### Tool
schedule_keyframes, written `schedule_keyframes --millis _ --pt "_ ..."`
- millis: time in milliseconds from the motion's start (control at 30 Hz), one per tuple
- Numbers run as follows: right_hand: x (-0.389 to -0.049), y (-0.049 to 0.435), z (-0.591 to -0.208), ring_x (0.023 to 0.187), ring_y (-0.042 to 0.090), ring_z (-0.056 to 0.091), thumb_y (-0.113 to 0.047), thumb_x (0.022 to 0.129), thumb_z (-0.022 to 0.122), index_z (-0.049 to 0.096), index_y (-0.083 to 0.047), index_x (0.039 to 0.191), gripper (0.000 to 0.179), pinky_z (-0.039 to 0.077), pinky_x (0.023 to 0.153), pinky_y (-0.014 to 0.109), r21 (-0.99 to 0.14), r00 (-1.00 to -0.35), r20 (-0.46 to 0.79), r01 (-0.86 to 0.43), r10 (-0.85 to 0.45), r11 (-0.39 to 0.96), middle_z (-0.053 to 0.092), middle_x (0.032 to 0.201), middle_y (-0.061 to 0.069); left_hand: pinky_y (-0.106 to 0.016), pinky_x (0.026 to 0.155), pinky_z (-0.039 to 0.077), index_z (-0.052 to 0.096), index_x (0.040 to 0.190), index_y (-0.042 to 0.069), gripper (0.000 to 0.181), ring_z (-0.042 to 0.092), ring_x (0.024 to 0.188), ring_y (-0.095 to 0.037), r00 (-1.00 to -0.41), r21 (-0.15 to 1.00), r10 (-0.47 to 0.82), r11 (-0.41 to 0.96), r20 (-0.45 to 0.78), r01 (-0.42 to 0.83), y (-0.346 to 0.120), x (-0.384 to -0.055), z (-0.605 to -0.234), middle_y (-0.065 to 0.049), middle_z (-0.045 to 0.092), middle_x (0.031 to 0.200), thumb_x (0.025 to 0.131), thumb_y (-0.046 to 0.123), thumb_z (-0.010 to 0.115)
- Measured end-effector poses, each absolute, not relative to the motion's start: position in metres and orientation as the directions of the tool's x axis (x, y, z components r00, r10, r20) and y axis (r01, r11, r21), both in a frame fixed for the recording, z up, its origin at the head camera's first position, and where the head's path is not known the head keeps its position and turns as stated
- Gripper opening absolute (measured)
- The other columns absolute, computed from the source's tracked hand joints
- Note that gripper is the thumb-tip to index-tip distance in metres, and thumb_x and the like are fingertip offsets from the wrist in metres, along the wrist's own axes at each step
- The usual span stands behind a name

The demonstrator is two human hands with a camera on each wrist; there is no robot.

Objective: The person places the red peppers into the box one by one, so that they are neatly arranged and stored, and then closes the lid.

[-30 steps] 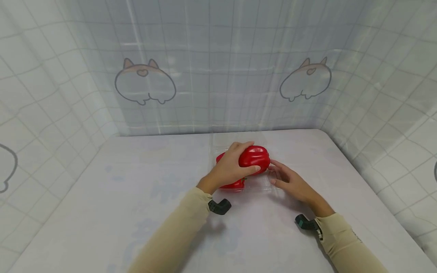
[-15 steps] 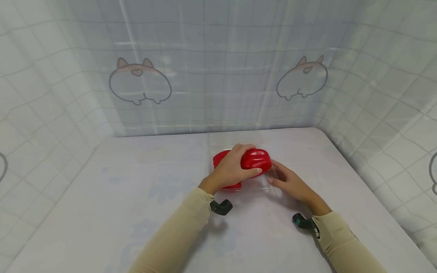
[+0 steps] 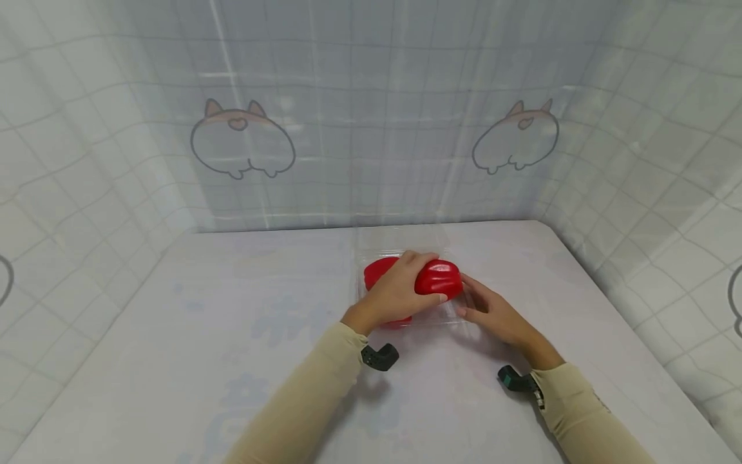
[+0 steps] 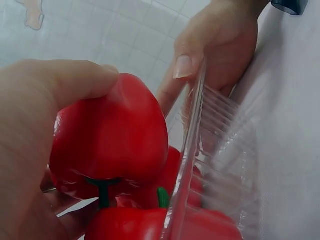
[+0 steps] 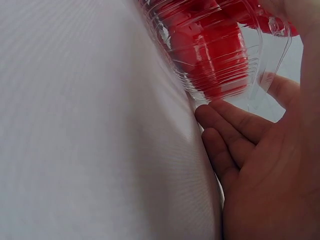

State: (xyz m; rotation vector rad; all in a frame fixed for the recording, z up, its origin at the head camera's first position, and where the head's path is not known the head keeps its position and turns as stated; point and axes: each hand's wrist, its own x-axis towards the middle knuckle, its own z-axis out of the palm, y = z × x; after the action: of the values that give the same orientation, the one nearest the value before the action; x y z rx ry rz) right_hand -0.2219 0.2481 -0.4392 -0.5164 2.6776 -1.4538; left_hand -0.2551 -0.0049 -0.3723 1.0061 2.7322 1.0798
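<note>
My left hand (image 3: 397,293) grips a red bell pepper (image 3: 438,280) from its left side, thumb on the near side and fingers over the far side. In the left wrist view its green stem (image 4: 104,192) points toward other red bell peppers (image 4: 127,225) close by. These lie in a clear plastic clamshell box (image 3: 435,316), partly hidden by my left hand. My right hand (image 3: 493,314) is at the box's right end, fingers extended and loosely bent. In the right wrist view its fingertips (image 5: 204,111) are right at the ribbed end wall.
The clear lid (image 3: 400,236) stands raised behind the box. A pale printed cloth covers the table (image 3: 232,335). Grid-patterned curtains (image 3: 382,129) surround the back and sides. Dark wrist cameras (image 3: 379,356) sit on both wrists.
My left hand and the gripped pepper have shifted slightly right and down in the head view, nearer the box's right end. The right hand stays at that end.
</note>
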Motion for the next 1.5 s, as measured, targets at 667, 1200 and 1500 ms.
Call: schedule_keyframes --millis 667,1200,1500 --pt "-0.2214 0.2497 -0.4413 0.147 0.036 0.029 -0.035 0.091 0.072 0.025 -0.023 0.16 0.084 0.031 0.112 0.056 -0.851 -0.934 0.103 -0.26 -0.342 0.456 0.032 0.16 0.011 -0.038 0.088 0.056 0.046 0.15 0.021 0.082 0.048 0.125 -0.017 -0.76 0.485 0.63 0.619 0.162 0.617 -0.0023 -0.248 -0.3785 0.002 0.045 0.141 0.08 0.048 0.08" --pt "-0.2239 0.25 -0.4407 0.144 0.035 0.036 -0.032 0.092 0.072 0.025 -0.025 0.16 0.083 0.033 0.111 0.056 -0.853 -0.926 0.107 -0.273 -0.362 0.445 0.037 0.157 0.011 -0.036 0.09 0.055 0.047 0.151 0.017 0.079 0.043 0.127 -0.015 -0.732 0.481 0.669 0.603 0.129 0.636 -0.007 -0.251 -0.3763 0.002 0.046 0.14 0.083 0.044 0.078" --pt "-0.2232 0.2502 -0.4388 0.144 0.035 0.034 -0.032 0.091 0.073 0.026 -0.024 0.16 0.084 0.032 0.111 0.055 -0.853 -0.931 0.098 -0.26 -0.351 0.453 0.038 0.157 0.013 -0.039 0.094 0.054 0.054 0.145 0.017 0.07 0.045 0.127 -0.015 -0.733 0.44 0.669 0.624 0.126 0.645 -0.0074 -0.2528 -0.3743 0.002 0.049 0.138 0.084 0.042 0.078"
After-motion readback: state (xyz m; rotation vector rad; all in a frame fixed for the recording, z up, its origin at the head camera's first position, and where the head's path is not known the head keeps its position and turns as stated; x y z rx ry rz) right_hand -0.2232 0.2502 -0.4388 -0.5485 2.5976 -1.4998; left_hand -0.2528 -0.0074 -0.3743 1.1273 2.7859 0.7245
